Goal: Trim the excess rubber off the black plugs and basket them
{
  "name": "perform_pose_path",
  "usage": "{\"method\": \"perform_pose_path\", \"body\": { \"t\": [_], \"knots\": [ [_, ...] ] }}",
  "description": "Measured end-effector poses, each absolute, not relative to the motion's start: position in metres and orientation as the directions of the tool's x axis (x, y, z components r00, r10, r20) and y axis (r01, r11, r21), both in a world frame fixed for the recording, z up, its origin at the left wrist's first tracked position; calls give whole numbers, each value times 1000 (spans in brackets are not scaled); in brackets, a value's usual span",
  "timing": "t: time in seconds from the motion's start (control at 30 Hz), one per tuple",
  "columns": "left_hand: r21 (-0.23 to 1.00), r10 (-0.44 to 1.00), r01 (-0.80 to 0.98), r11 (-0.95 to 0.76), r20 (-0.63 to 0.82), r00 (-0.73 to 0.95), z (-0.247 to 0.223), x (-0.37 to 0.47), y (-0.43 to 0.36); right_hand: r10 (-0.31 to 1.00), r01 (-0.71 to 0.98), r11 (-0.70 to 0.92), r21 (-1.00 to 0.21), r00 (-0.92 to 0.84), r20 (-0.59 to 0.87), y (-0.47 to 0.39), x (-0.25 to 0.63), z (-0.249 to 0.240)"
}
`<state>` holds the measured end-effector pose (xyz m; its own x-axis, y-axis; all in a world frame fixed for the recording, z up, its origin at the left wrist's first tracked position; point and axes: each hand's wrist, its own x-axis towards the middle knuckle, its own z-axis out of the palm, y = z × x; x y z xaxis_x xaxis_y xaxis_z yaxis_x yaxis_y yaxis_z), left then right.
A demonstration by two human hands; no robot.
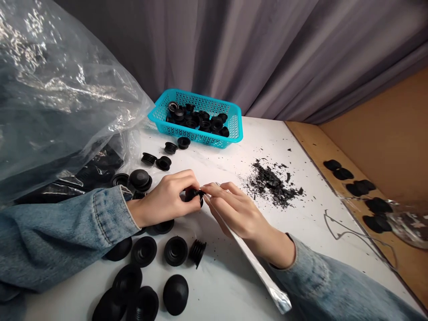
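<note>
My left hand (169, 198) pinches a black plastic plug (191, 195) between thumb and fingers, above the white table. My right hand (239, 214) is closed around a long, thin tool (259, 267) with a silvery, foil-like wrapped handle. The tool's tip meets the plug's edge between the two hands, but the fingers hide its exact shape. More black plugs lie under and in front of my left wrist, among them an open-side-up plug (175, 250), a ribbed plug on its side (197, 253) and a domed plug (175, 294).
A blue perforated basket (197, 96) holding several plugs stands at the back. A large clear plastic bag (73, 84) fills the left. Black shavings (276, 183) are heaped right of centre. Farther right are a bent wire frame (354, 232) and black round pieces (377, 205) on a wooden strip.
</note>
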<state>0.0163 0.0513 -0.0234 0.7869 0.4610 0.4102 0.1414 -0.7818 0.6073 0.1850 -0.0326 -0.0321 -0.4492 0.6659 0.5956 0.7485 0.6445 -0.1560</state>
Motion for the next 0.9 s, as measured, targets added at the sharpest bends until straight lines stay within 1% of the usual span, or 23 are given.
{"method": "perform_pose_path", "body": {
  "t": [0.07,0.1,0.17,0.23,0.3,0.37,0.4,0.5,0.57,0.73,0.8,0.9],
  "knots": [
    [607,408,98,-789,398,822,-23,16,49,666,759,626,-176,-404,627,-29,189,-35],
    [607,385,77,-791,395,834,-23,15,48,685,770,601,-215,-358,634,-28,191,-34],
    [614,388,69,-787,404,829,-23,15,48,780,796,489,-358,-215,588,-27,194,-27],
    [623,419,81,-778,418,806,-22,15,49,893,775,324,-542,-61,447,-28,195,-14],
    [623,430,78,-778,437,790,-21,15,50,967,688,165,-707,28,253,-31,197,1],
    [614,433,75,-786,460,775,-19,16,51,992,581,14,-814,92,83,-32,199,14],
    [608,436,77,-791,469,768,-19,16,51,993,531,-60,-845,116,3,-33,200,19],
    [588,436,79,-805,496,751,-17,16,50,973,395,-231,-889,122,-198,-33,205,24],
    [579,431,74,-812,511,743,-18,16,49,960,301,-279,-912,83,-267,-33,208,23],
    [576,432,68,-815,523,735,-17,16,50,941,60,-337,-940,-1,-338,-31,209,18],
    [572,428,65,-817,528,733,-17,16,50,934,22,-356,-934,-10,-357,-31,208,16],
    [568,416,53,-821,533,737,-16,16,50,931,18,-364,-931,11,-364,-31,205,15]
  ]
}}
